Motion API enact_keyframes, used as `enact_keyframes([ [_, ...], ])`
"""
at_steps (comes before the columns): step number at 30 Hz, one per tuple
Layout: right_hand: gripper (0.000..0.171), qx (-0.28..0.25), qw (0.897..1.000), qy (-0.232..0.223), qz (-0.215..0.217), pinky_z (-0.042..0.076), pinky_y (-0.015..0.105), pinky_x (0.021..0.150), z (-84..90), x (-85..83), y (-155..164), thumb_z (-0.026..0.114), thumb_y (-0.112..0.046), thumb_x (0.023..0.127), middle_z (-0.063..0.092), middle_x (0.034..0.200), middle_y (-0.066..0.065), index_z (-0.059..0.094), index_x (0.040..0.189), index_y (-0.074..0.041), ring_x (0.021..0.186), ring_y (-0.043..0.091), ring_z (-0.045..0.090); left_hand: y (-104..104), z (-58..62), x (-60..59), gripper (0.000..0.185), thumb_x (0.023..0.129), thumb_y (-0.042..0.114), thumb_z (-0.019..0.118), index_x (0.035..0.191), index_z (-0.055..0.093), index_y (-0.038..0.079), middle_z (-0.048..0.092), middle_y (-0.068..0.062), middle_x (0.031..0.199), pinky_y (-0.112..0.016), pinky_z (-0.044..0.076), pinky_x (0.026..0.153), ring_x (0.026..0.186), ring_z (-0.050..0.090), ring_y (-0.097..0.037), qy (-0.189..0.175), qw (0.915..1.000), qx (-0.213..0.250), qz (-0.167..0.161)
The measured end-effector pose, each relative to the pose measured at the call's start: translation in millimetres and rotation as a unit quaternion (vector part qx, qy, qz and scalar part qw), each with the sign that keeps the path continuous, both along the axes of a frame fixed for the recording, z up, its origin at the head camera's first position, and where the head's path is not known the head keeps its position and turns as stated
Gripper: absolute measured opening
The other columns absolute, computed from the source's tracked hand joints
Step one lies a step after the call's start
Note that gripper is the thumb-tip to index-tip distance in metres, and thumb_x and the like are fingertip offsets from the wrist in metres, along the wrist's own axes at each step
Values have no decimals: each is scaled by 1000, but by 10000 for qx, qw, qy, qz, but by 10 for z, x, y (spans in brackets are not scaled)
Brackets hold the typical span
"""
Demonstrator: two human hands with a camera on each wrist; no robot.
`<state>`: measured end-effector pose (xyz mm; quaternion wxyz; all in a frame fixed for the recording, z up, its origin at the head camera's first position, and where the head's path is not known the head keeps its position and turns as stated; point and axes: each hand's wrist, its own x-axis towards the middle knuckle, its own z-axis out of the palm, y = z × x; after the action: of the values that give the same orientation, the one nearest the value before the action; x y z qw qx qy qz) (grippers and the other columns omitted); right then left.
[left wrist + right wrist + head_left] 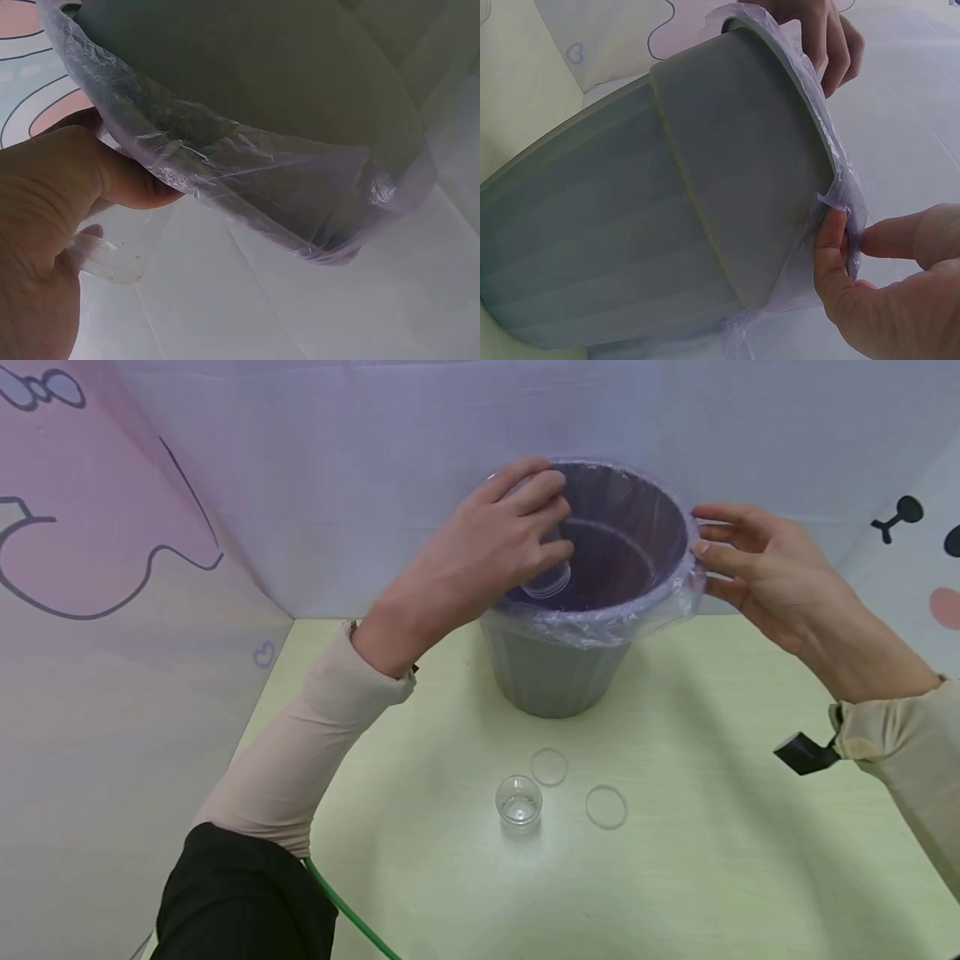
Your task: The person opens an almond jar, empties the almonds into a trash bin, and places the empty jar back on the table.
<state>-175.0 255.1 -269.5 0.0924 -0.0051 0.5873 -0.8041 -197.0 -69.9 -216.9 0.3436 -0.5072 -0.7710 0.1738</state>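
Clear plastic cup (546, 578) gripped by left hand (498, 547) over lined grey bin (555, 672); right hand (757, 568) pinches liner (675, 602); second cup (518, 800), two lids (548, 767) left on bench (712, 860)

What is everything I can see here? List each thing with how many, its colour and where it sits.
bin: one, grey, at the back of the table
bin liner: one, clear plastic, folded over the bin's rim
small cup: one, clear, held mouth down over the bin's opening
second cup: one, clear, upright on the table in front of the bin
lids: two, clear, flat on the table, near the second cup
table: one, pale yellow-green
left hand: grips the small cup above the bin
right hand: thumb and finger on the liner at the bin's right rim
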Motion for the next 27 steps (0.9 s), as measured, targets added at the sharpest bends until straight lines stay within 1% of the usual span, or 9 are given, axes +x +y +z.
enact_keyframes([
  [2,54,47,10000,8,16,61,26,78,-2,5,3,63,0,100,60,131,3,44,150,-9,102,16,69,-22,12,4,48,101,-16,44,112,75,18,69,-8,122,-43,31,126,129,53,-32,-329,9991,265,-19],
  [5,56,67,10000,43,31,61,26,78,-5,13,12,63,0,100,60,131,4,42,152,-8,103,16,69,-63,32,7,51,97,-17,45,119,75,18,66,-10,123,-47,34,121,127,53,-34,-805,9947,638,-61],
  [7,56,73,9999,74,42,61,26,79,-9,19,19,63,0,101,60,131,4,41,152,-8,103,15,69,-92,51,9,56,93,-17,45,125,74,18,63,-11,125,-50,36,117,125,54,-35,-1098,9907,809,-17],
  [9,57,65,9999,92,49,61,26,79,-12,24,25,62,0,101,60,130,4,41,153,-7,103,16,69,-122,74,13,56,92,-15,50,131,72,19,61,-11,127,-53,39,112,124,53,-36,-1374,9863,912,73],
  [11,56,8,10000,86,46,61,26,79,-13,27,30,62,0,101,61,129,4,41,152,-7,102,16,69,-150,96,20,54,91,-8,62,136,69,21,61,-11,127,-54,42,108,121,53,-36,-1606,9822,961,184],
  [14,55,-20,9999,94,51,61,27,79,-11,30,34,61,1,101,61,129,5,42,151,-7,102,17,70,-177,118,30,56,90,9,80,142,64,22,60,-11,128,-53,44,103,118,53,-36,-1823,9775,1013,327],
  [16,54,-33,9999,93,44,61,27,78,-10,31,34,61,1,101,61,129,5,42,151,-7,102,17,69,-185,126,36,60,89,21,84,145,60,22,60,-10,128,-52,46,99,117,54,-36,-1917,9751,1031,415],
  [21,54,-59,10000,73,31,61,27,78,-9,36,36,61,2,101,61,129,5,43,151,-7,102,17,69,-200,130,40,70,90,40,83,150,52,21,63,-8,129,-48,50,92,118,58,-33,-2203,9673,1130,549],
  [27,51,-104,9999,58,-2,61,27,78,-11,48,43,61,3,101,62,129,5,46,148,-8,102,17,69,-222,130,41,60,96,49,73,144,56,18,67,-5,131,-45,54,92,114,62,-29,-2717,9506,1374,601],
])
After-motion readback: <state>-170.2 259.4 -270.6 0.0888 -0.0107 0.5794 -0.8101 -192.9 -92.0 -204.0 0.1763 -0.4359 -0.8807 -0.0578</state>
